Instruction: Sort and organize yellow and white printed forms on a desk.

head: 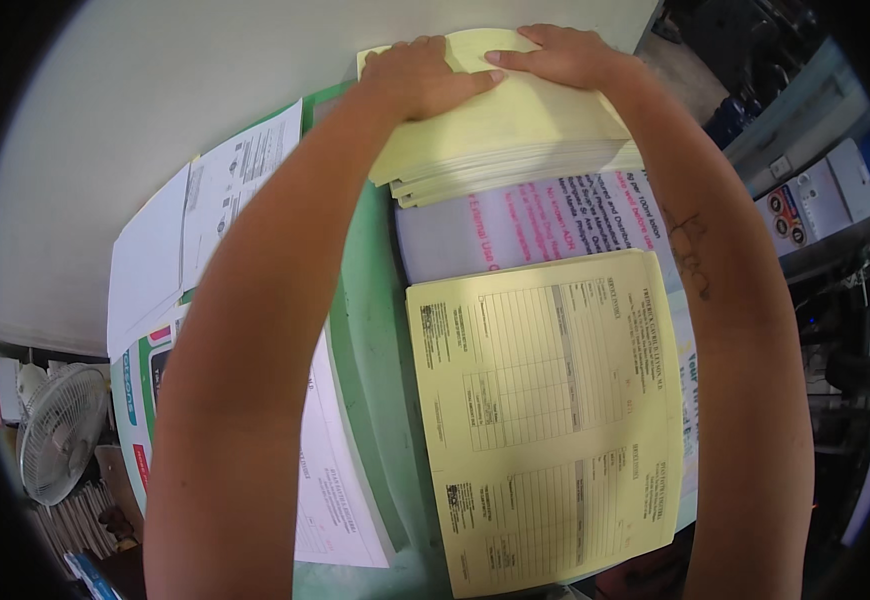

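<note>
Both hands rest on a thick stack of yellow paper (510, 124) at the far side of the table. My left hand (424, 79) lies palm down over its left part, thumb pointing right. On its far right part lies my right hand (559, 56), its fingers pointing left and its thumb near the left thumb. Blank yellow paper shows on top, and the sheets at the near edge are unevenly layered. Closer to me is a second stack, of yellow printed invoice forms (540, 420). A printed plastic sheet (510, 232) shows between the two stacks.
White printed forms (345, 487) lie partly under my left forearm. Further left are white sheets (150, 262) and more printed forms (236, 180). A pale wall (180, 75) borders the table's far side. A fan (64, 435) stands at lower left; a white device (817, 199) is at right.
</note>
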